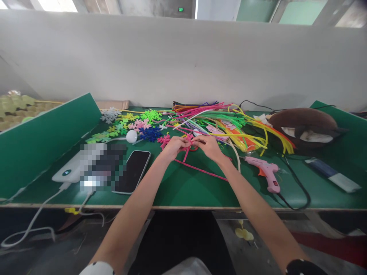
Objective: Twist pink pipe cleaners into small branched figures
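Observation:
My left hand [177,146] and my right hand [207,146] meet over the middle of the green table [195,194]. Between their fingertips is a pink pipe-cleaner piece [187,139], and both hands are closed on it in a pinch. Beneath the hands a long pink pipe cleaner [205,170] lies slanting across the tabletop. Just left of my left hand is a pink snowflake shape [164,141]. The fingers partly hide the held piece, so its full shape cannot be made out.
Colored snowflakes [150,133] and a white ball [132,136] lie left; a black phone [133,172] and white power bank [73,168] are nearer. Pipe-cleaner bundles [235,120] lie behind. At right are a pink glue gun [268,172], its cord, and a brown cushion [304,118].

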